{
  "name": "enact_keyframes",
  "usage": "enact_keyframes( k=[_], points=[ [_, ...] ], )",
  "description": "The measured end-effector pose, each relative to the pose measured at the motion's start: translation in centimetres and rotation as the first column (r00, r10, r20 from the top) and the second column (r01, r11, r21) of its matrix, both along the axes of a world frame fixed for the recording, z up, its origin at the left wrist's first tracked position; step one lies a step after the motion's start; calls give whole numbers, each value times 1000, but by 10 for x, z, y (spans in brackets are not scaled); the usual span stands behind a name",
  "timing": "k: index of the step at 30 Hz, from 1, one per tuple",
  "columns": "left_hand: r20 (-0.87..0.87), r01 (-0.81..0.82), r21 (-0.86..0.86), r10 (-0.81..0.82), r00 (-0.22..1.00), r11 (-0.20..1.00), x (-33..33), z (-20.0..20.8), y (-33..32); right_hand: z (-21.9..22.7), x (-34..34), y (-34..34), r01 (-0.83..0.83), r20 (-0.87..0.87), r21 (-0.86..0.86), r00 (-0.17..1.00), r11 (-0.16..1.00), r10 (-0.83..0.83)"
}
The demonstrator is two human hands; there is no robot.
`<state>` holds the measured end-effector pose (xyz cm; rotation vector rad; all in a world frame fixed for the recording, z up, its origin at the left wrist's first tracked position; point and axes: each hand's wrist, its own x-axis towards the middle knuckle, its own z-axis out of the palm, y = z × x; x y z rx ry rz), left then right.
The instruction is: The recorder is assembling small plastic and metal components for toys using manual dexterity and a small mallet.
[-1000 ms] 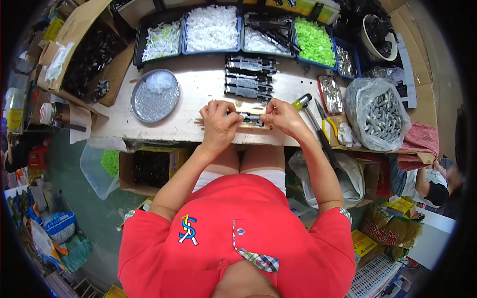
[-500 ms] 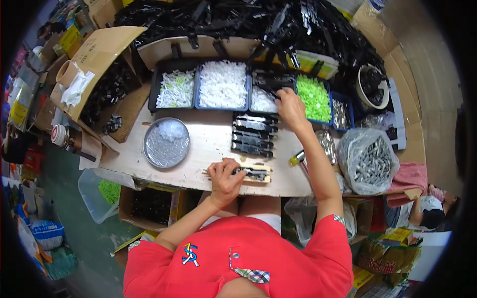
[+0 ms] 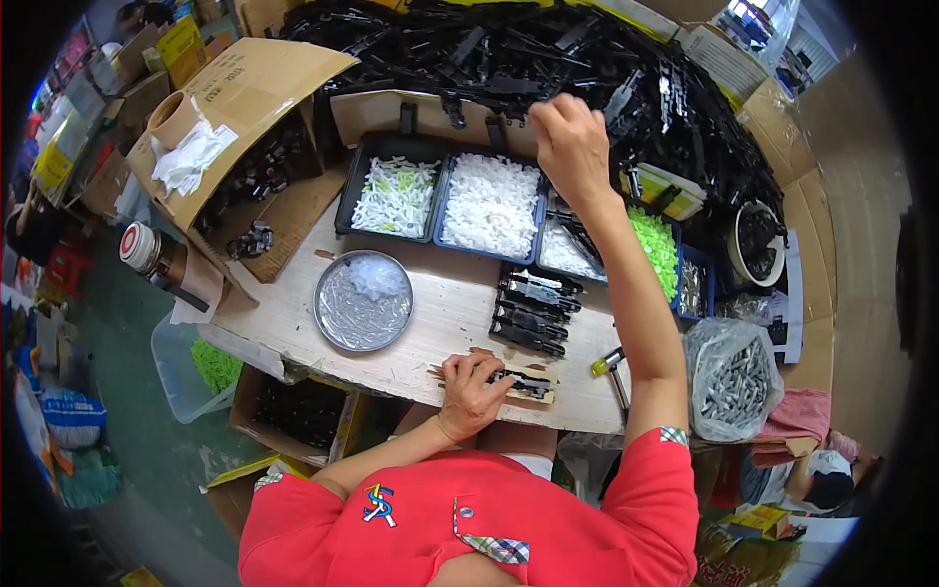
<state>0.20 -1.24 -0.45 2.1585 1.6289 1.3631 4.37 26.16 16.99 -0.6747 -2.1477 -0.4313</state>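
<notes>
My left hand [image 3: 471,398] rests at the table's near edge, fingers bent over the left end of a black plastic part [image 3: 524,381]. This part lies in a pale wooden block [image 3: 540,395]. My right hand [image 3: 572,147] is raised in front of the heap of black parts, fingers curled together; what they hold, if anything, is hidden. Below it stand a blue tray of white pieces [image 3: 489,201] and a tray of small white bits [image 3: 562,247] with black parts lying across it. A stack of black plastic parts [image 3: 533,311] lies between the trays and the block.
A heap of black parts [image 3: 469,59] fills the back. Around the table are a round metal dish [image 3: 354,331], a tray of green pieces [image 3: 653,245], a yellow-handled tool [image 3: 604,364], a bag of metal cylinders [image 3: 734,382], a cardboard box [image 3: 254,88] and a white bucket [image 3: 773,264].
My right hand has left the tray with black parts and risen toward the heap behind. The left hand stays on the part in the wooden block. The view has shifted.
</notes>
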Motion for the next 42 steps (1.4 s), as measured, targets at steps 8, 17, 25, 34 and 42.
enact_keyframes(
  k=[8, 17, 25, 34, 42],
  points=[
    [15, -2, -15, 2, 1000, 1000, 0, -2, -1, -20, -88, 0, 213, 231, 23, 949, 977, -213],
    [24, -13, 4, 13, 1000, 1000, 2, -3, -2, 16, -63, 72, 322, 0, -376, 938, 869, -347],
    [41, -11, -2, 12, 999, 1000, 5, -4, -10, 11, 7, 70, -118, -361, -735, 902, 668, -238],
    [33, -19, 36, 18, 999, 999, 0, -8, 5, -41, 114, -118, -338, -498, -783, 844, 522, -200],
    [287, -9, -107, 40, 957, 994, -13, 0, -8, -142, 160, -224, 105, 67, -681, 994, 725, -81]
  ],
)
